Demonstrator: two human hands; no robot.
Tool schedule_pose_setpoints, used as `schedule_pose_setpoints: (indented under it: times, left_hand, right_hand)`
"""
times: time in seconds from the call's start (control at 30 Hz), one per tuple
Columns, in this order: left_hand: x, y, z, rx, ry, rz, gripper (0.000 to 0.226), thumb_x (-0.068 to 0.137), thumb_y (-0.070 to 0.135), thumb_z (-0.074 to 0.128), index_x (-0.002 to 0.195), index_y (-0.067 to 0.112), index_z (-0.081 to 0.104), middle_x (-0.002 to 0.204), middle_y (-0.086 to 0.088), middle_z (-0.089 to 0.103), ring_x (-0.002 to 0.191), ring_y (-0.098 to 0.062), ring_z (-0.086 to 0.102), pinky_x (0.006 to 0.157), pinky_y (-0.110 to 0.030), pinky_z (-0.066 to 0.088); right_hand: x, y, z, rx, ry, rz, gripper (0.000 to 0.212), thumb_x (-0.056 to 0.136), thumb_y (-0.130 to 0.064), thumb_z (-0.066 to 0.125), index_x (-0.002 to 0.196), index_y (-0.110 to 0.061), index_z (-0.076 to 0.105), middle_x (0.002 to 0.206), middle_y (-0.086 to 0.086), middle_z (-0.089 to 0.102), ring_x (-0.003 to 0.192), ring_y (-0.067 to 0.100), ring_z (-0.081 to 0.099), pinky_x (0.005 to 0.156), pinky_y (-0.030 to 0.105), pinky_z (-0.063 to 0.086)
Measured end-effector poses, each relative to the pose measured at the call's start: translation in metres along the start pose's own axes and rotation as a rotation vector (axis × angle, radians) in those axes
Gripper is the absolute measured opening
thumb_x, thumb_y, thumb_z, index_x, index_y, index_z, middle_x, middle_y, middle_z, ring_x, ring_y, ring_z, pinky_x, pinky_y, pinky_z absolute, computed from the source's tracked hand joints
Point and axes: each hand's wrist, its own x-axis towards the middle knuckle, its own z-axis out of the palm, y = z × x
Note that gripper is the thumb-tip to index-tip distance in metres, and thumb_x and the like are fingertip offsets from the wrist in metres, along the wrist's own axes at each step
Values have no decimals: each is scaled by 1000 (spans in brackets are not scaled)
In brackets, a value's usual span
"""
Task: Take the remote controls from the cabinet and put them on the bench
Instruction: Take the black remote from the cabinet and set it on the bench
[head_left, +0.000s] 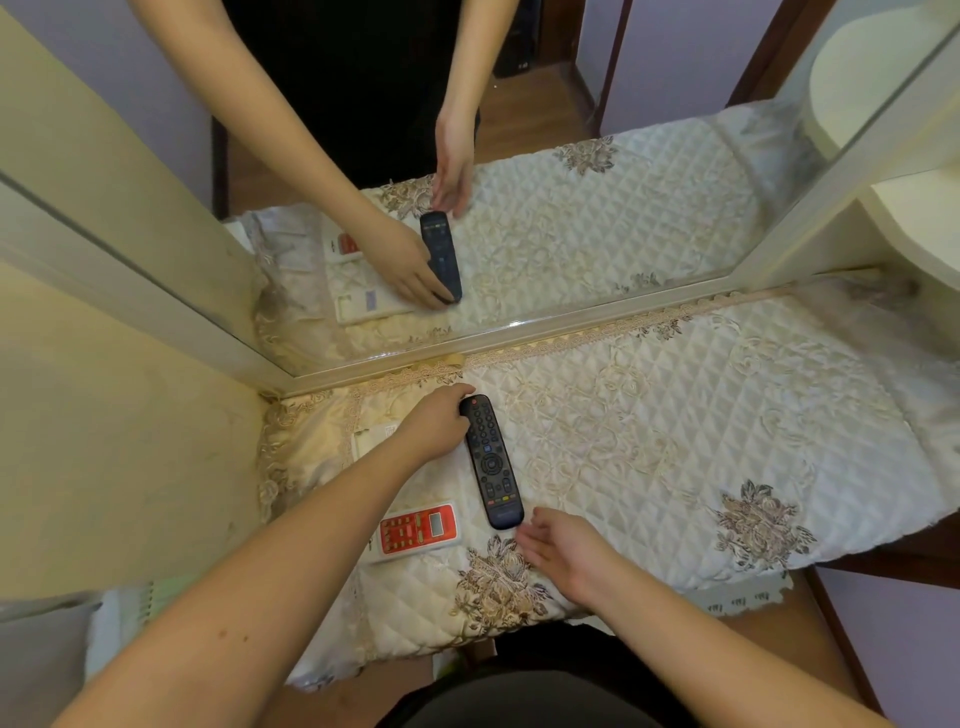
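A long black remote (491, 462) lies flat on the quilted cream bench cover (675, 441), its red power button at the far end. My left hand (434, 423) rests against the remote's far left side, fingers curled on its top edge. My right hand (563, 551) hovers just past the remote's near end, fingers spread, not touching it. A white remote with a red face (418, 530) lies on the cover under my left forearm. Another white remote (374, 434) peeks out beyond my left wrist, mostly hidden.
A large mirror (519, 218) stands right behind the bench and reflects my arms and the remotes. A cream cabinet wall (130, 441) closes the left side. A white rounded shelf (914, 218) sits at the right. Wooden floor shows in front of the bench.
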Motion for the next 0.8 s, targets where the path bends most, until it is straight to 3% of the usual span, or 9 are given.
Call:
schedule_pose_setpoints:
  times: [0.2, 0.27, 0.33, 0.43, 0.5, 0.67, 0.8]
  left_hand:
    - [-16, -4, -4, -22, 50, 12, 46, 96, 14, 48, 142, 16, 43, 146, -9, 46, 132, -26, 45, 106, -36, 37]
    - [-24, -6, -6, 3, 52, 18, 47, 95, 13, 48, 141, 16, 43, 147, -9, 45, 132, -26, 44, 106, -35, 36]
    - [-34, -7, -8, 32, 53, 20, 47, 94, 13, 47, 141, 14, 44, 147, -11, 44, 132, -26, 44, 105, -33, 35]
    - [-55, -12, -8, 58, 67, 38, 47, 95, 16, 47, 142, 14, 43, 147, -9, 44, 132, -25, 44, 106, -32, 33]
    - [-69, -18, -6, 82, 68, 53, 47, 96, 19, 47, 142, 15, 42, 147, -8, 43, 133, -24, 43, 108, -33, 33]
    - [-102, -43, -2, 177, 89, 72, 47, 95, 25, 45, 142, 17, 42, 144, -7, 45, 129, -25, 45, 105, -41, 40]
    - [-131, -63, 6, 178, 131, 117, 47, 94, 29, 48, 140, 17, 46, 140, -8, 49, 125, -26, 49, 101, -41, 44]
  right_hand:
    - [-10, 6, 1, 38, -57, 23, 37, 93, -3, 44, 128, 10, 46, 132, 28, 54, 128, 36, 49, 111, 38, 35]
    - [-17, 8, 4, 40, -93, 20, 36, 92, -3, 45, 127, 7, 49, 110, 22, 63, 115, 35, 56, 110, 40, 37]
    - [-21, 9, 3, 79, -120, 28, 25, 93, -2, 44, 117, 2, 49, 96, 18, 59, 104, 32, 58, 95, 37, 47]
    - [-28, 12, 1, 113, -150, 27, 20, 95, -3, 44, 114, 1, 45, 97, 19, 58, 99, 30, 59, 74, 32, 50]
    - [-33, 14, -2, 123, -181, 19, 22, 95, -6, 46, 117, 0, 46, 100, 18, 59, 92, 28, 61, 70, 31, 49]
    - [-43, 16, -7, -25, -236, -52, 24, 96, -13, 49, 116, -5, 57, 102, 14, 64, 91, 25, 63, 85, 34, 49]
    - [-57, 26, 2, -66, -246, -114, 26, 97, -15, 45, 117, -5, 59, 104, 13, 66, 93, 24, 63, 88, 33, 48]
